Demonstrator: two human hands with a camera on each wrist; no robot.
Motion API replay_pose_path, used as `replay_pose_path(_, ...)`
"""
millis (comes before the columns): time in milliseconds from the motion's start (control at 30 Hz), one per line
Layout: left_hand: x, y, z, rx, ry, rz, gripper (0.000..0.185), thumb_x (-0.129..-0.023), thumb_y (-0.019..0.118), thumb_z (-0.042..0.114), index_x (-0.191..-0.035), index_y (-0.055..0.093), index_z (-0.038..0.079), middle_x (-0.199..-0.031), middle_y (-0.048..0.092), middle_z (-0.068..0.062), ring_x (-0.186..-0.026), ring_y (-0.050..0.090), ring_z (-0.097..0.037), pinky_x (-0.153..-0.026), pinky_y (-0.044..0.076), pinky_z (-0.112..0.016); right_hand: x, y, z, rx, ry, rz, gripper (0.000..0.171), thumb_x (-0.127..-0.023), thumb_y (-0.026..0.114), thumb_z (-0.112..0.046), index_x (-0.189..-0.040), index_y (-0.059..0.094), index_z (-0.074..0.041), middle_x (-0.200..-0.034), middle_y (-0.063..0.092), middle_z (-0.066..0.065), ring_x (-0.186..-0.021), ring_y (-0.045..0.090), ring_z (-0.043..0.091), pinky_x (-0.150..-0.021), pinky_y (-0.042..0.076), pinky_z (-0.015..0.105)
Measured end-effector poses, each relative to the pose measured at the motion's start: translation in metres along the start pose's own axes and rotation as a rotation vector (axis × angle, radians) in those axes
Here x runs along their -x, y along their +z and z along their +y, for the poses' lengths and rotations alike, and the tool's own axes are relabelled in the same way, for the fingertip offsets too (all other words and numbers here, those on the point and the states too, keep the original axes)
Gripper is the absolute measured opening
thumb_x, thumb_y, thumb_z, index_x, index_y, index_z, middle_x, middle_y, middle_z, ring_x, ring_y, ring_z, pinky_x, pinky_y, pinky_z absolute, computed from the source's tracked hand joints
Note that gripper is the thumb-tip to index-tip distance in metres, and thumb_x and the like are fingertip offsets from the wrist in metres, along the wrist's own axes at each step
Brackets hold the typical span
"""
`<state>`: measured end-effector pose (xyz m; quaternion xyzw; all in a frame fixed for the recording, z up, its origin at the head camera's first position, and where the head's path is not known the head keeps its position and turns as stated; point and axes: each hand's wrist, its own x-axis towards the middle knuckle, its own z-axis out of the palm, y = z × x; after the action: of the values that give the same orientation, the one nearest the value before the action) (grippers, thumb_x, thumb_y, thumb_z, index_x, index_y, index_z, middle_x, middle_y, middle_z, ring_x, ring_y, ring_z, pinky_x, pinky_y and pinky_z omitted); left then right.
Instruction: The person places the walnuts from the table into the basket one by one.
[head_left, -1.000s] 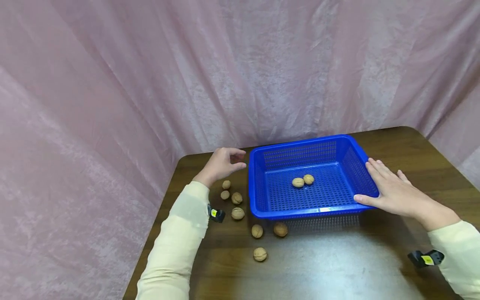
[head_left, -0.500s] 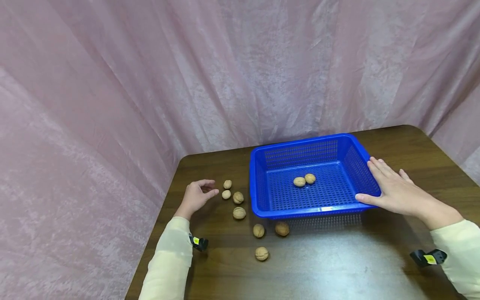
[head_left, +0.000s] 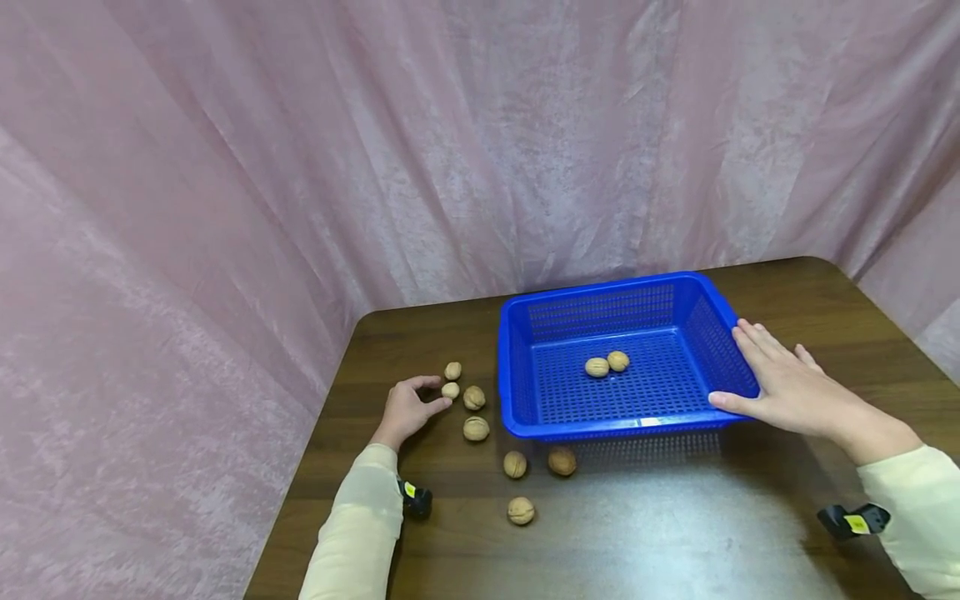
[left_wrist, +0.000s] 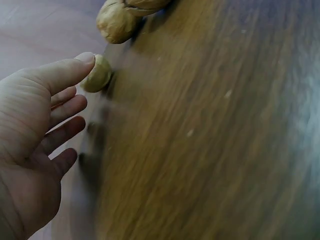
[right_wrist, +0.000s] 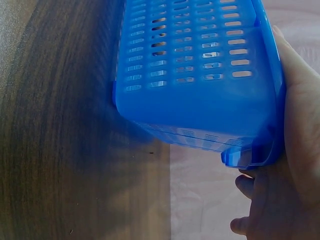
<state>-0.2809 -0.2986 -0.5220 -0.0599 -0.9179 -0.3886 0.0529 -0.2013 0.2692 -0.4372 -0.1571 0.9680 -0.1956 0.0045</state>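
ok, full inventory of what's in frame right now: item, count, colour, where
basket: 1, blue perforated plastic, on the table, right of centre
walnuts in basket: 2, tan, side by side on the basket floor
walnuts on table: 7, tan, loose on the table left of and in front of the basket
table: 1, dark brown wood, under everything
curtain: pink fabric, behind and to the left of the table
wrist cameras: 2, black with yellow tags, one on each forearm
left hand: 1, thumb tip touching a walnut at the far left of the loose group
right hand: 1, fingers straight against the basket's right wall, thumb at its near right corner
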Motion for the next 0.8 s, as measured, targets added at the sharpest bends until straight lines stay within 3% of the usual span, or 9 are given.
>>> replay_pose_path(367, -0.008, 0.013, 0.0, -0.08, 0.031, 0.004, 0.042, -0.073, 0.086, 0.03, -0.109, 0.073, 0.013, -0.111, 0.069, -0.003, -0.11, 0.06, -0.024, -0.097, 0.045, -0.042, 0.001, -0.001, -0.001, 0.002, 0.009, -0.007, 0.108, -0.086, 0.06, -0.06, -0.152, 0.002, 0.002, -0.159, -0.004, 0.02, -0.145, -0.01, 0.033, -0.104, -0.005, 0.071)
replay_pose_path(800, -0.004, 0.008, 0.004, -0.07, 0.042, 0.051, 0.031, -0.073, 0.086, 0.025, -0.099, 0.075, 0.014, -0.102, 0.07, -0.001, -0.101, 0.064, -0.022, -0.089, 0.048, -0.041, 0.001, -0.002, -0.002, 0.007, -0.005, -0.009, 0.108, -0.087, 0.059, -0.061, -0.152, 0.001, 0.003, -0.158, -0.004, 0.022, -0.144, -0.01, 0.035, -0.103, -0.007, 0.072)
